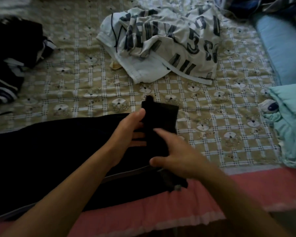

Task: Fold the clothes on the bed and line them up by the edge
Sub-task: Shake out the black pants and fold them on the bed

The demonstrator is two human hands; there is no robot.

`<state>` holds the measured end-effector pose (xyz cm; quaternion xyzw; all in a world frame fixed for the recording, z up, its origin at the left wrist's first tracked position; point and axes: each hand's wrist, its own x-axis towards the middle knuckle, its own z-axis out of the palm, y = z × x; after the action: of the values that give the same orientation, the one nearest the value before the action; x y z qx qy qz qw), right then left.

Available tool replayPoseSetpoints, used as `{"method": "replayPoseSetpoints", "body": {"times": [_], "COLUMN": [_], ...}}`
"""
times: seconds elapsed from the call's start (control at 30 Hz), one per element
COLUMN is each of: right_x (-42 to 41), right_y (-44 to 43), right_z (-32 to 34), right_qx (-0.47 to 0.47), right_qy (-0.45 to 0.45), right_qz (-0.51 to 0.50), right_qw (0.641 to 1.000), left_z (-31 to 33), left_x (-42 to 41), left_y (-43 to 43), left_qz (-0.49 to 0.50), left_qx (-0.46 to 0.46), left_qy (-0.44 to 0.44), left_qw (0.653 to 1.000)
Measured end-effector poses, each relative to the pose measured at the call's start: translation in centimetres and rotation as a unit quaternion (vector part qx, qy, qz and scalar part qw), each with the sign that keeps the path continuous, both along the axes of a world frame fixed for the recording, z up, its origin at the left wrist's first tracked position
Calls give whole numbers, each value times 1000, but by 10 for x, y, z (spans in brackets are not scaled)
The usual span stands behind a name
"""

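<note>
Both of my hands hold a small black garment (159,120) just above the bed's near edge. My left hand (128,132) grips its left side, thumb on top and fingers underneath. My right hand (176,156) pinches its lower part, blurred by motion. Under them a large black garment (50,159) lies spread flat along the near edge. A crumpled white garment with dark letters and numbers (162,43) lies in the middle of the bed. At the far left lies a heap of black clothes with white stripes (10,60).
The bed has a beige checked sheet with bear prints (85,82) and a pink edge (161,211) nearest me. A mint-green garment (290,124) lies at the right edge, a light blue pillow (280,45) behind it, and dark cloth at the top right corner.
</note>
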<state>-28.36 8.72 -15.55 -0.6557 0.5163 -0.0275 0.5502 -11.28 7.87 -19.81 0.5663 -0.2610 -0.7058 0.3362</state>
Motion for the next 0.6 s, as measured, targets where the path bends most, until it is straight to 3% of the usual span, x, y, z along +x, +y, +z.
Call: {"method": "replayPoseSetpoints", "body": {"times": [0.1,0.2,0.3,0.4,0.47,0.53,0.6], "right_x": [56,88,94,83,73,67,66], "right_y": [29,52,60,58,57,59,63], "right_z": [-11,-30,-54,-85,-112,-141,-164], "right_qx": [39,104,3,-169,-233,-249,-220], "right_qy": [-53,-110,-122,-51,56,167,222], "right_qz": [81,87,-10,-74,-38,50,125], "right_qw": [995,985,992,982,970,953,941], "left_z": [0,-16,-37,-58,-72,-84,-92], "left_x": [36,73,118,164,187,201,210], "left_y": [17,35,48,58,66,73,79], "left_qz": [33,57,87,87,58,45,47], "left_qx": [-6,-2,21,74,89,82,60], "left_qy": [-104,-250,-287,-298,-349,-398,-456], "left_qw": [994,966,954,948,931,912,886]}}
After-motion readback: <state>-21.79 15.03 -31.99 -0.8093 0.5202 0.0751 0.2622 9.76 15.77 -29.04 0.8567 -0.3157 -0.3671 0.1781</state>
